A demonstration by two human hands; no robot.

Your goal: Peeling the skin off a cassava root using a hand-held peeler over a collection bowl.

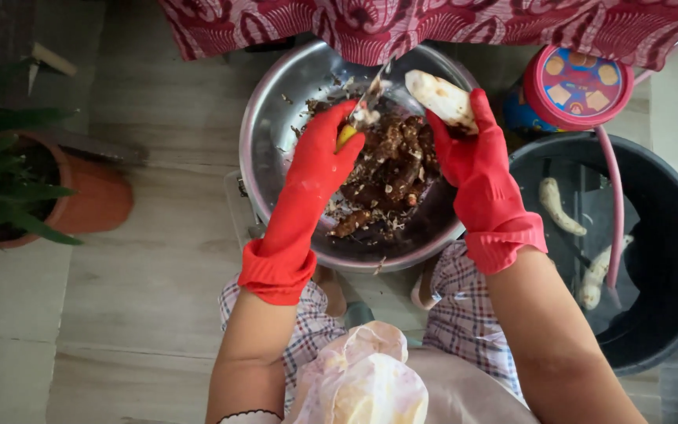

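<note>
Left hand point(325, 153) fisted round knife point(364, 106); right hand point(468, 153) clasps peeled root point(439, 96), both above steel basin point(272, 118).

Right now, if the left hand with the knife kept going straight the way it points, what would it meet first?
The left hand points its knife up and rightward, toward the peeled root in the right hand. That root would likely come first; behind it lies the metal bowl's rim. Depth is hard to judge.
</note>
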